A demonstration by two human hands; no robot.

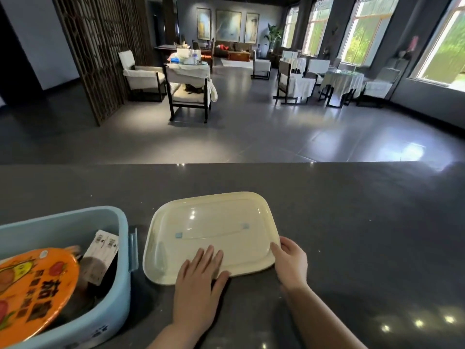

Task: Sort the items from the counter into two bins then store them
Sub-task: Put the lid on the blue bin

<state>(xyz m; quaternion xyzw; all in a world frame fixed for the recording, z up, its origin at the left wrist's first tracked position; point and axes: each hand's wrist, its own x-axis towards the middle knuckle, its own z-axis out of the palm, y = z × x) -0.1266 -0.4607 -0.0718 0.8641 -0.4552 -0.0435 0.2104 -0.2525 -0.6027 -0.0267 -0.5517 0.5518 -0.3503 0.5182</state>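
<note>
Dark speckled worktop (327, 222) runs across the lower frame, a dim dining hall beyond it; notes go near to far.

Left hand (198, 280) lies flat, fingers straight, palm down on the near part of a cream lid (214, 222); it grasps nothing, it only presses. Judged purpose: to pin the lid so it does not slide on the smooth surface.

Right hand (289, 263) sits at the lid's near right corner, fingers curled over the edge there; thumb position not resolved. Judged purpose: to seat or line up that corner while the other hand holds the piece down. Whether a bin sits under the lid cannot be told; the lid looks to lie low on the worktop.

Left of both hands, just beside the lid but apart from it, stands a blue bin (120, 248), lid off, a clasp showing on its wall facing the lid. Inside: an orange round package (35, 290) leaning against the near left, a white labelled packet (103, 245) upright toward the far right corner, dark items beneath, not identifiable. Judgement: sorting into this bin seems largely done; closing and storing remain.

Beyond the grip, the worktop's far half carries nothing I can make out; past its edge are a grey tiled floor, chairs (188, 94), clothed tables, bright windows on the right.
</note>
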